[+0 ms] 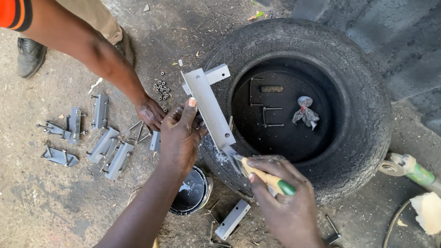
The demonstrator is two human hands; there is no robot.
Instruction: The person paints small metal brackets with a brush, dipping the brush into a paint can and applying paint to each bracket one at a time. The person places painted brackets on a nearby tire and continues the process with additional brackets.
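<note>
Gripping a grey metal bracket [209, 105] with my left hand [180, 136] on the near-left tyre [365, 124] rim, right hand [282, 198] clamping a paintbrush [261, 174] against it; paint can [191, 191] sitting below.

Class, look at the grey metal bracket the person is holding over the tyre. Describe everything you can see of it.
The metal bracket is a long, flat grey strip with a short cross-piece at its far end, apparently steel coated in grey paint. It lies tilted across the rim of the black tyre. The left hand grips its middle from the side, while the right hand holds a paintbrush with its bristles against the near end.
</note>
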